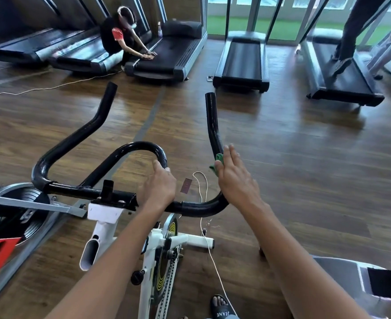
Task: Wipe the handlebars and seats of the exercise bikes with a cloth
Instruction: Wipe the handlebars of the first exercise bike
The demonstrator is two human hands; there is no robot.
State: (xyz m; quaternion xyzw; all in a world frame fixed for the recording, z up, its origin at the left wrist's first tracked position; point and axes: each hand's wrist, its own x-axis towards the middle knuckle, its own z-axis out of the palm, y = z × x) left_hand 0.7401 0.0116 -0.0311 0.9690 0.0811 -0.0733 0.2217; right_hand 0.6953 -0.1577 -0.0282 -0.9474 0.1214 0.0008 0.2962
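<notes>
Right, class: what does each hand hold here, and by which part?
The left hand grips the handlebar by its inner loop's right bend. The right hand curls round nothing: its straight fingers press the green cloth against the right horn.

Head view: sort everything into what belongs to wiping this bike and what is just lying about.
Job: handlebars, green cloth pressed on them by the right hand, left hand gripping the centre loop, white bike frame.
Lying about: treadmills, white cable, dark card on the floor.
</notes>
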